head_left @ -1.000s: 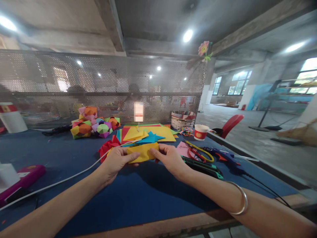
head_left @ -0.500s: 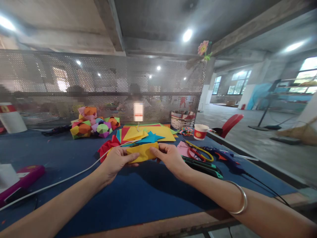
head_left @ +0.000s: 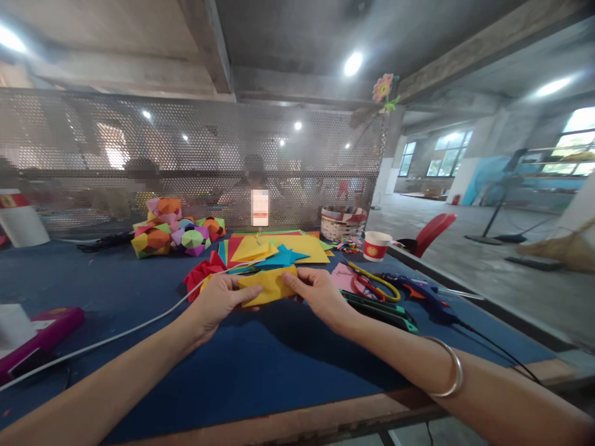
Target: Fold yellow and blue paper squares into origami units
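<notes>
Both my hands hold a folded piece of yellow paper (head_left: 268, 286) just above the blue table (head_left: 260, 365). My left hand (head_left: 220, 299) pinches its left end, thumb on top. My right hand (head_left: 317, 294) pinches its right end with fingers closed on the edge; a metal bangle (head_left: 450, 367) sits on that forearm. Behind the paper lie a stack of coloured paper sheets (head_left: 279, 249) with a blue folded star (head_left: 283, 258), and a red folded piece (head_left: 203, 272) to the left.
Scissors (head_left: 372, 286), a box cutter (head_left: 379, 308) and a blue glue gun (head_left: 425, 296) lie to the right. Folded paper balls (head_left: 179, 234), a basket (head_left: 343, 223) and a paper cup (head_left: 375, 246) stand at the back by a perforated screen (head_left: 195, 161). A white cable (head_left: 116, 337) crosses left; a magenta object (head_left: 39, 337).
Almost nothing has moved. My hands keep the same pinch on the yellow paper, which has shifted slightly upward in view with a small head movement.
</notes>
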### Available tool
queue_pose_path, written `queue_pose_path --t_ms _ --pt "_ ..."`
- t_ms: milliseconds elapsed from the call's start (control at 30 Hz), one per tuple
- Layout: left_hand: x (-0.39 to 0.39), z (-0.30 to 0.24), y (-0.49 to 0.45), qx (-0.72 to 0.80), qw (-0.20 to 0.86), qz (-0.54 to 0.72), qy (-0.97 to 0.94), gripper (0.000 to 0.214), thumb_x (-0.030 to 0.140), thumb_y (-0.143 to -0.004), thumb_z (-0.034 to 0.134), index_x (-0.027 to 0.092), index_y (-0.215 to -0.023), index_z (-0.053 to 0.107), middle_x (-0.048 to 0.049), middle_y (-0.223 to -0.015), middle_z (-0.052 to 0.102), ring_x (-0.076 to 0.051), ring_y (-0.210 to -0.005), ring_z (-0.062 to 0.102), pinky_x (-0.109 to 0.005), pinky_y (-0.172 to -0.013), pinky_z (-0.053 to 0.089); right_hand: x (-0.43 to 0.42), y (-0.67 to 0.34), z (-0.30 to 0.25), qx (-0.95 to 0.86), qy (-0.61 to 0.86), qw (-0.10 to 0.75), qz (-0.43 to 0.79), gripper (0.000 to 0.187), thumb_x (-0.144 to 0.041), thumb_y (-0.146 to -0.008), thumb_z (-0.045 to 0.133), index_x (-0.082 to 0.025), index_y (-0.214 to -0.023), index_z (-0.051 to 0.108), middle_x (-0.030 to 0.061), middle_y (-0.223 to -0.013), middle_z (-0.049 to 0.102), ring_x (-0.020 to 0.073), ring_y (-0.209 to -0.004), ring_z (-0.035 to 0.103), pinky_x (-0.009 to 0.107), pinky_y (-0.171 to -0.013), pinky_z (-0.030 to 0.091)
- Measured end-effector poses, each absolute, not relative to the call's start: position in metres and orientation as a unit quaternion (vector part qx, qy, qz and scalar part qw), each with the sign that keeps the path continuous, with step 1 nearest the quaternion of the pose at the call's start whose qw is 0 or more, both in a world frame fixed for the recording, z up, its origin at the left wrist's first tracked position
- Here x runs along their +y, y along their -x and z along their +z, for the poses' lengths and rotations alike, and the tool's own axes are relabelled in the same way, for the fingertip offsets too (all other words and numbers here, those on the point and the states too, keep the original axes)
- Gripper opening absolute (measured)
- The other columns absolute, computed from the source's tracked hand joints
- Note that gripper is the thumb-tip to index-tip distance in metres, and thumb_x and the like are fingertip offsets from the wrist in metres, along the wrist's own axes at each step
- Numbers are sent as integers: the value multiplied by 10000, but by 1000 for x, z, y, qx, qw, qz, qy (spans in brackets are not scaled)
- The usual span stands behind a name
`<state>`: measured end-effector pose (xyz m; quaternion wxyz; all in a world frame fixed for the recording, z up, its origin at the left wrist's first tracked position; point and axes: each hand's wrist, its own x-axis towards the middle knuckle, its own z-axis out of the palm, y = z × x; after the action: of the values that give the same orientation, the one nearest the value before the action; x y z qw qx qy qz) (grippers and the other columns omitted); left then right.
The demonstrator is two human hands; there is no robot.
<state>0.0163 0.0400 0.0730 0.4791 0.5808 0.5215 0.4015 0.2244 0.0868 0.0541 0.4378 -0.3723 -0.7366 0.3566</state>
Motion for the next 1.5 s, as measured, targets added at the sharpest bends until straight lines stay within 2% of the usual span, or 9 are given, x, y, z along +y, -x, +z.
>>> queue_pose_path --t_ms 267,500,733,833,933,1000,1167,1367,1500 --pt "42 69 -6 594 329 248 -691 252 376 -968 674 136 -890 659 22 -806 652 -117 -664 624 -262 -613 544 81 -227 59 -800 422 339 259 430 -448 -886 605 -208 -580 420 -59 -579 359 109 -583 330 263 -550 229" --pt "37 67 -14 595 151 136 -778 210 357 -947 695 151 -983 673 -36 -1022 692 -194 -930 672 -396 -848 573 71 -224 58 -838 467 234 157 378 -306 -894 688 -201 -583 499 -32 -590 509 129 -581 421 279 -589 237" --pt "33 66 -16 593 51 80 -800 275 425 -952 669 163 -873 648 -20 -928 667 -183 -872 645 -389 -838 545 64 -220 58 -856 479 172 92 142 -280 -938 664 -204 -821 634 59 -829 693 218 -801 616 284 -651 306" --pt "32 68 -14 586 23 101 -804 271 427 -919 696 167 -972 637 -30 -969 645 -200 -907 627 -404 -847 528 65 -221 58 -861 475 162 86 99 -274 -947 656 -200 -893 618 71 -871 695 234 -836 627 292 -660 313" --pt "27 70 -16 557 -3 136 -819 305 344 -883 712 167 -1105 603 -70 -1120 615 -257 -1081 584 -465 -957 484 65 -223 57 -865 465 165 91 114 -248 -932 673 -203 -996 591 52 -889 682 228 -845 631 292 -670 334" --pt "23 69 -21 516 -5 141 -845 173 226 -904 630 174 -1067 610 -75 -1141 606 -253 -1109 568 -438 -985 469 66 -224 57 -866 458 174 95 201 -235 -923 685 -206 -1076 558 42 -946 671 213 -863 635 287 -695 370" --pt "11 64 -29 410 -8 110 -905 300 10 -881 408 188 -939 643 -62 -1012 658 -202 -942 616 -301 -810 495 63 -225 56 -864 453 201 85 322 -196 -910 685 -198 -1176 504 109 -1230 597 235 -1101 598 315 -839 420" --pt "5 58 -13 349 -56 107 -929 401 -27 -844 383 184 -982 694 -62 -948 686 -201 -836 619 -296 -703 468 66 -225 56 -881 430 160 117 115 -186 -953 632 -209 -1053 582 -12 -807 641 184 -786 606 284 -703 349" --pt "5 49 -4 321 -87 116 -936 476 -19 -829 388 158 -1152 690 -86 -1020 708 -213 -849 632 -305 -701 484 66 -223 57 -875 435 160 140 128 -294 -938 699 -211 -996 620 -24 -780 643 161 -731 583 268 -668 319"
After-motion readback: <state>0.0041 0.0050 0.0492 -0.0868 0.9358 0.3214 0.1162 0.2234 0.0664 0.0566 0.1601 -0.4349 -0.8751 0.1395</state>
